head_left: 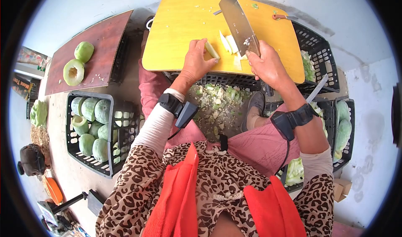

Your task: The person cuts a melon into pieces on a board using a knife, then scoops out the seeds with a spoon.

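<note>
My right hand (270,66) is closed around the wooden handle of a cleaver (238,21), whose broad blade points up and away over the yellow board (180,23). Small white bits cling to the blade near the handle. Between the thumb and fingers of my left hand (197,62) is a pale green strip of winter melon (212,50), at the board's near side. Several pale cut melon pieces (226,42) lie on the board between the strip and the blade. A few more scraps sit partly under the cleaver and my right hand.
At left, two peeled melons (84,51) rest on a dark red board (104,40), above a black crate (109,132) of unpeeled ones. A small orange-handled knife (284,17) lies at the far right corner. Scraps (217,103) litter the floor; black crates (324,55) stand right.
</note>
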`<state>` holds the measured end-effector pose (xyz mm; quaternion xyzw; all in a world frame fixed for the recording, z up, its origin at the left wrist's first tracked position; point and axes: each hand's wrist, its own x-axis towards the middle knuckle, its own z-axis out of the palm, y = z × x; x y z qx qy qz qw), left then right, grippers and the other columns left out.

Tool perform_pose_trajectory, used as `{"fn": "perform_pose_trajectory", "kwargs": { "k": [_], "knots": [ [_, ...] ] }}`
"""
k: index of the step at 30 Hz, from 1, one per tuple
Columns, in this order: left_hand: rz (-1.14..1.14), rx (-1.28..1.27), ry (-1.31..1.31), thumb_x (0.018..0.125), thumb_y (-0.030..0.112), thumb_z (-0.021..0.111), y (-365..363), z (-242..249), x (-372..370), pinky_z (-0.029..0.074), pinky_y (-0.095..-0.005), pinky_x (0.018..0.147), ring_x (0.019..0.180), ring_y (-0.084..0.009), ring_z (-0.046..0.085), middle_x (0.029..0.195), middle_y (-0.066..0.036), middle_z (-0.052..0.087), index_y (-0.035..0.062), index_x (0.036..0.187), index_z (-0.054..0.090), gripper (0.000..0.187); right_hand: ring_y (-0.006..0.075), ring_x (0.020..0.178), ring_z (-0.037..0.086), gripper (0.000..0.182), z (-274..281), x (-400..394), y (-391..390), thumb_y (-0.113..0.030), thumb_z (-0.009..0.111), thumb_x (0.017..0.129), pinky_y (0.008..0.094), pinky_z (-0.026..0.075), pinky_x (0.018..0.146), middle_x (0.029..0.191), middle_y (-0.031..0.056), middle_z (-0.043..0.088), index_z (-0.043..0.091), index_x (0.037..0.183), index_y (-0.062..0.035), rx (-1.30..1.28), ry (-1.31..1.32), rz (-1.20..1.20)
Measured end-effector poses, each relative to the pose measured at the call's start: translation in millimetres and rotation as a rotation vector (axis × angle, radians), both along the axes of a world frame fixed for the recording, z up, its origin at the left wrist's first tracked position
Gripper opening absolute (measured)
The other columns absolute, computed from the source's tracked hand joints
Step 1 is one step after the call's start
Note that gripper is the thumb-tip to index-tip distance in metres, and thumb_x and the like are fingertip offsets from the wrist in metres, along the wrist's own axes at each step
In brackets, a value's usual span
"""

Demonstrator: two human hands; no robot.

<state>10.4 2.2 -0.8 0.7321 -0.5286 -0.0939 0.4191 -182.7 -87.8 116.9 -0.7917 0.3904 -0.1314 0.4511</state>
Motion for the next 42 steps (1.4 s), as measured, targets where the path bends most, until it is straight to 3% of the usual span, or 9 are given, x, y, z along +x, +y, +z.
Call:
{"fn": "perform_pose_trajectory", "kwargs": {
  "k": [3,7,29,32,42],
  "knots": [
    [0.019,-0.018,-0.042,0.068,0.015,0.078,-1,-3,-2,0.051,-0.0341,0.082,0.09,-0.0245,0.058,0.109,-0.014,0.049,-0.002,0.126,0.045,0.068,0.038,0.068,0.063,0.029,-16,-2,-2,-0.017,0.056,0.088,0.0441,0.05,0.064,0.08,0.0259,0.062,0.049,0.101,0.0077,-0.194,0.025,0.092],
    [0.046,-0.045,-0.095,0.068,0.014,0.078,-4,-8,-4,0.051,-0.0347,0.082,0.09,-0.025,0.059,0.11,-0.014,0.049,-0.0016,0.125,0.046,0.068,0.0472,0.082,0.06,0.028,-18,-2,13,-0.017,0.055,0.087,0.0483,0.048,0.072,0.084,0.0315,0.061,0.048,0.099,0.0076,-0.203,0.091,0.156],
    [0.068,-0.056,-0.039,0.067,0.015,0.079,-3,-2,-7,0.051,-0.0367,0.08,0.088,-0.0255,0.059,0.106,-0.014,0.051,0.0001,0.12,0.048,0.063,0.0483,0.077,0.06,0.027,-20,-1,30,-0.015,0.054,0.087,0.0495,0.046,0.067,0.076,0.0327,0.059,0.044,0.095,0.0086,-0.192,0.19,0.243],
    [0.075,-0.039,0.009,0.067,0.016,0.079,-3,0,-8,0.049,-0.038,0.083,0.091,-0.0298,0.058,0.105,-0.016,0.052,-0.0023,0.118,0.049,0.062,0.0486,0.077,0.06,0.027,-17,-2,31,-0.015,0.054,0.087,0.0498,0.046,0.067,0.076,0.0329,0.059,0.044,0.094,0.0085,-0.187,0.18,0.232],
    [0.09,-0.041,-0.016,0.067,0.016,0.08,-4,-1,-8,0.05,-0.0365,0.08,0.087,-0.0263,0.058,0.103,-0.014,0.052,-0.0007,0.117,0.05,0.061,0.0492,0.076,0.059,0.027,-18,-3,33,-0.016,0.054,0.088,0.0507,0.046,0.067,0.075,0.0332,0.058,0.044,0.093,0.0084,-0.188,0.18,0.233]
  ]
}}
